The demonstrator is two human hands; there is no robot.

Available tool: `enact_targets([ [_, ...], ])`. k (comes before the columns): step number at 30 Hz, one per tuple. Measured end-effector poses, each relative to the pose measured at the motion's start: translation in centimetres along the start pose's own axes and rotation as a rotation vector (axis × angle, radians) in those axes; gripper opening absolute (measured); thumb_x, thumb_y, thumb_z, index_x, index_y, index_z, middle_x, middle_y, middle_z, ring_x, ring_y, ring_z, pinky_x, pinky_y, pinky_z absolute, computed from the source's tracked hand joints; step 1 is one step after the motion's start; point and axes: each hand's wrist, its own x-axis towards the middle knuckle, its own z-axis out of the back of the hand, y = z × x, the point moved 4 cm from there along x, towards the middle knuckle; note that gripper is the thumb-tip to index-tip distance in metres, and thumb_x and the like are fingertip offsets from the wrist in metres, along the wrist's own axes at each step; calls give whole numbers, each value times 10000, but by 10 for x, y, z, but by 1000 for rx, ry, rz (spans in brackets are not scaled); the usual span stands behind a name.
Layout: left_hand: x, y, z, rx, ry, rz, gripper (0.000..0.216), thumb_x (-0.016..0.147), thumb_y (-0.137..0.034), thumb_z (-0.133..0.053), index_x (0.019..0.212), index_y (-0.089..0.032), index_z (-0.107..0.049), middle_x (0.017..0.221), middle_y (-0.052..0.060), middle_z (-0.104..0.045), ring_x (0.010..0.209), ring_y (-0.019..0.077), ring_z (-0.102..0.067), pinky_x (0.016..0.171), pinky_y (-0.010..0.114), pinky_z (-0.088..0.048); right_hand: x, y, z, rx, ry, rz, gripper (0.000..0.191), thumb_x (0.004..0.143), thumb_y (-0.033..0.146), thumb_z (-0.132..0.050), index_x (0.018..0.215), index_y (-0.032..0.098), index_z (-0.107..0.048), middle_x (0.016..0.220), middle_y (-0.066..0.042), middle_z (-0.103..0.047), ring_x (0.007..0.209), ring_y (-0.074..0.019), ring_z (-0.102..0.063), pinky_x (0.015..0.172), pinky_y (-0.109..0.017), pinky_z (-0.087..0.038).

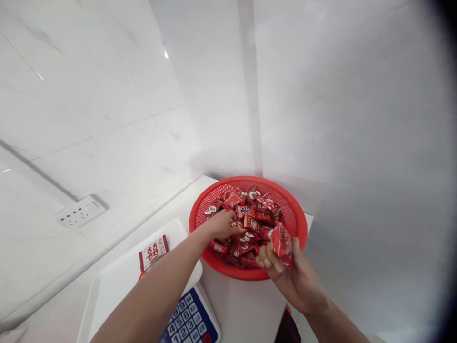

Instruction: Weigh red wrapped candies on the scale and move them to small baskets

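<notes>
A round red mesh basket holds many small, glossy red wrapped packets with printed characters, in a loose heap. My left hand reaches into the basket from the left, thumb and fingers apart and touching the heap; its fingertips are partly hidden among the packets. Over the basket's right front rim, my right hand has its fingers closed around one or more red packets. On the white scale pan to the left lies a white packet with red ends and red characters, partly covered by my left forearm.
The white scale has a blue keypad at its front, partly behind my left forearm. White table supports basket and scale in a corner between a tiled wall and a grey-white panel. A power socket strip sits on the left wall.
</notes>
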Motion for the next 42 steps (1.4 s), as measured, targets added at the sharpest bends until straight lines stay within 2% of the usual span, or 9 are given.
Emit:
enact_targets([
  [3,-8,-2,-3,-115,-45,-26,411,740,-409,-624,1075,-180,-557,1154,104,-580,1037,243,-559,891,344,-440,1,1,-2,-4,6,-5,412,800,574,-523,619,218,-626,481,24,-487,546,-132,-445,606,-292,-418],
  [7,-16,-7,-3,-304,-106,-38,412,880,-429,-413,1216,-196,-461,1026,63,-659,843,168,-636,734,293,-515,1,3,-4,-28,-4,-17,382,771,574,-566,619,228,-620,471,31,-473,549,-136,-455,604,-294,-425],
  [12,-18,-2,8,-361,-201,-50,469,925,-422,-317,1372,-287,-273,1168,32,-607,926,139,-615,778,269,-503,-1,5,-5,-49,-31,10,340,730,551,-634,597,239,-616,462,39,-455,549,-130,-451,572,-262,-412],
  [15,-17,13,13,-264,-216,17,390,937,-329,-311,1297,-212,-405,1117,67,-622,953,177,-602,821,338,-492,-1,5,-5,-78,-44,5,363,720,566,-634,563,241,-596,464,38,-443,563,-136,-462,572,-269,-406],
  [18,-17,23,8,-113,-151,57,242,890,-282,-471,1055,-145,-584,1042,87,-634,972,209,-588,860,417,-466,-1,5,-6,-88,-39,5,344,716,557,-643,569,250,-597,459,43,-441,556,-136,-453,567,-274,-398],
  [23,-14,15,-12,58,0,7,329,833,-330,-584,1121,-173,-558,1135,78,-593,1032,229,-563,901,471,-437,-1,5,-6,-104,-31,1,332,733,558,-625,589,259,-608,464,41,-443,562,-142,-453,573,-281,-404],
  [28,-6,2,-20,70,16,72,280,848,-329,-561,1068,-157,-581,1143,80,-587,1049,232,-552,910,482,-427,0,5,-5,-123,19,31,334,758,561,-593,623,257,-622,465,43,-427,559,-139,-451,615,-294,-422],
  [35,-14,23,0,-348,-104,176,237,875,-334,-521,1000,-149,-598,1054,66,-616,948,196,-592,830,415,-486,-1,3,-1,-91,48,12,363,785,554,-563,627,235,-634,496,32,-467,591,-129,-461,624,-266,-436],
  [42,-61,46,9,-1042,-180,251,177,927,-158,-391,1005,-137,-548,865,45,-642,663,92,-634,705,276,-547,-1,1,3,-69,53,4,356,778,545,-578,637,224,-640,508,25,-494,603,-124,-476,666,-251,-459],
])
